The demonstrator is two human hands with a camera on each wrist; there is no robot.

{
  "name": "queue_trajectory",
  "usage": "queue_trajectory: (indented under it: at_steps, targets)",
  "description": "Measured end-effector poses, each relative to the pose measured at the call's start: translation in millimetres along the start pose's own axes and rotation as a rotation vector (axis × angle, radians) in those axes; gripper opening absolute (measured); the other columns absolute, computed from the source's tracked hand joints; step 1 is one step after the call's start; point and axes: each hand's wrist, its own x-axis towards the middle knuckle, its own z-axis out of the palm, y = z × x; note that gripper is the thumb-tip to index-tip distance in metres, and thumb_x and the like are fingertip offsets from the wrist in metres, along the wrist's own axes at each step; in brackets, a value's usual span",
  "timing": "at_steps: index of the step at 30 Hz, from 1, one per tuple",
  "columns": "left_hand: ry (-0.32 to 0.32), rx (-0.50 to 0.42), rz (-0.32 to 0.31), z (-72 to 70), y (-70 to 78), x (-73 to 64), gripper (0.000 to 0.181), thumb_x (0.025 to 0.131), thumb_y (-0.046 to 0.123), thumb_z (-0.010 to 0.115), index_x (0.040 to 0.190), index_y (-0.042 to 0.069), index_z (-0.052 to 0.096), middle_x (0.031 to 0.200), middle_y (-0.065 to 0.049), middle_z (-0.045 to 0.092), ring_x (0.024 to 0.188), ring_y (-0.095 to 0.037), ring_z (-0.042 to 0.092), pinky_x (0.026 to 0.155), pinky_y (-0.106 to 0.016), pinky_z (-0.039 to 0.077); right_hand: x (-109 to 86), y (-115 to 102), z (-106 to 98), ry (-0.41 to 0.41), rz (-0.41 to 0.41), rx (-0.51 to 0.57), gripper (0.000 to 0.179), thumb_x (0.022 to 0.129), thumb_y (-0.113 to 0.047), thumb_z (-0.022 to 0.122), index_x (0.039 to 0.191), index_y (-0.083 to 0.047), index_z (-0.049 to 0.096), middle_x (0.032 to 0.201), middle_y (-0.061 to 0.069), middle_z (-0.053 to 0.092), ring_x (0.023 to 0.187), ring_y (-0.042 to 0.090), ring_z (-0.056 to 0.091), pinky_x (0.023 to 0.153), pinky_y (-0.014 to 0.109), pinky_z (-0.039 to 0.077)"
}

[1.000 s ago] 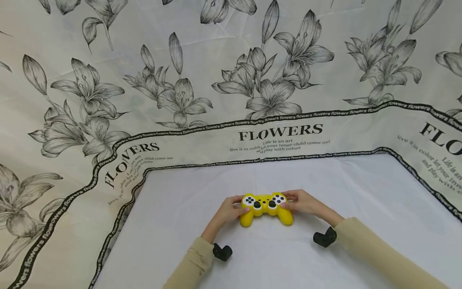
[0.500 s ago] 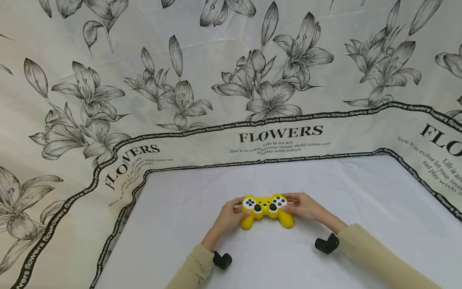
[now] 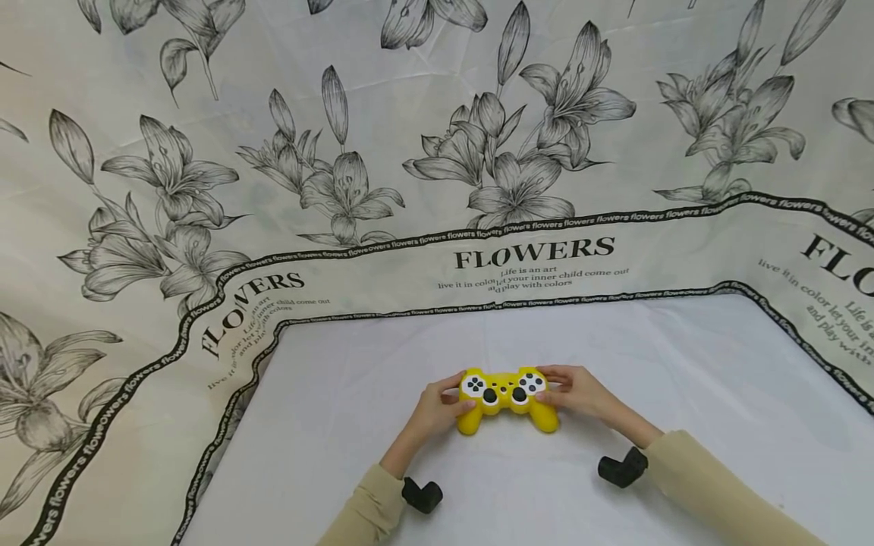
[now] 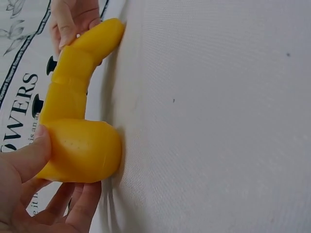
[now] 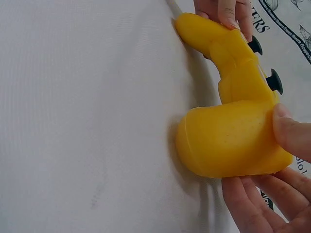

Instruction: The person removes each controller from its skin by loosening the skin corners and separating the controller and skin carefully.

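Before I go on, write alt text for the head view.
A left hand and right hand grip opposite sides of a yellow two-handled game controller with black thumbsticks. White cloth lies below; pale fabric printed with black lilies rises behind.

White cloth (image 3: 519,485), finely woven and faintly creased, spreads flat beneath the controller (image 3: 504,400). The controller's grip ends point down to the cloth, touching it or just above; which, I cannot tell. Soft shadow (image 5: 200,80) lies alongside, and dark specks (image 4: 173,100) dot the weave.
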Motion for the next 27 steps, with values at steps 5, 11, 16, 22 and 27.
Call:
queue_trajectory:
  at_steps: [5,11,16,22,27]
  targets:
    - [0.019,0.006,0.017,-1.1,2.1,1.2,0.057,0.085,0.022,0.073,0.138,0.016,0.053,0.134,-0.010,0.058,0.103,-0.022,0.060,0.086,-0.035,0.054,3.9,-0.2,-2.4,-0.006,-0.014,0.004,0.068,0.085,-0.031,0.072,0.134,0.009,0.048,0.132,0.034,0.051,0.109,0.041,0.062,0.086,0.044,0.055]
    - [0.026,-0.025,0.026,0.2,1.9,1.7,0.056,0.084,0.020,0.074,0.136,0.014,0.053,0.129,-0.009,0.058,0.095,-0.015,0.060,0.080,-0.029,0.055,3.1,1.9,-0.9,0.018,0.015,0.008,0.069,0.084,-0.033,0.074,0.134,0.008,0.049,0.131,0.031,0.054,0.105,0.035,0.064,0.086,0.041,0.055]
    - [0.028,-0.080,0.063,0.0,2.6,4.2,0.056,0.084,0.014,0.075,0.135,0.011,0.054,0.129,-0.012,0.058,0.095,-0.018,0.062,0.080,-0.029,0.056,1.8,2.7,-0.5,0.052,0.019,0.030,0.070,0.083,-0.034,0.074,0.135,0.004,0.049,0.133,0.029,0.053,0.095,0.023,0.066,0.080,0.032,0.055]
    - [0.027,-0.129,0.090,-1.6,7.6,10.2,0.056,0.083,0.010,0.075,0.134,0.010,0.054,0.131,-0.014,0.056,0.097,-0.021,0.062,0.083,-0.032,0.056,3.6,3.0,-4.0,0.086,-0.003,0.057,0.069,0.083,-0.031,0.075,0.137,0.003,0.048,0.135,0.027,0.053,0.089,0.019,0.065,0.076,0.026,0.052]
    - [0.030,-0.142,0.094,-1.4,10.6,16.9,0.056,0.081,0.009,0.076,0.133,0.011,0.055,0.131,-0.012,0.057,0.095,-0.018,0.062,0.083,-0.030,0.055,4.0,2.6,-8.1,0.104,-0.016,0.068,0.069,0.083,-0.029,0.075,0.137,0.003,0.047,0.136,0.026,0.053,0.095,0.022,0.066,0.079,0.026,0.052]
